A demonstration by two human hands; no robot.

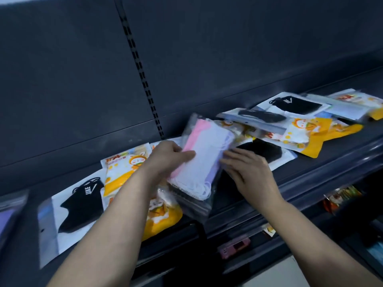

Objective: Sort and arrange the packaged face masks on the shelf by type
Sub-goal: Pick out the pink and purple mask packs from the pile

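Observation:
My left hand (167,156) grips a clear packet of pastel masks (202,162), pink, white and lilac, tilted above the dark shelf (310,168). My right hand (248,172) lies with straight fingers against the packet's right edge, over a black mask pack (267,151). Orange cartoon mask packs (122,170) sit left of my left hand, and another orange pack (161,216) lies under my left forearm. A black mask in a white pack (78,206) lies at the left. A mixed pile of black, orange and clear packs (300,119) spreads to the right.
The dark back panel with a slotted upright (143,79) rises behind the shelf. A lilac packet (8,216) shows at the far left edge. Below the shelf lip, a lower level holds a pink item (234,247) and a colourful packet (339,198).

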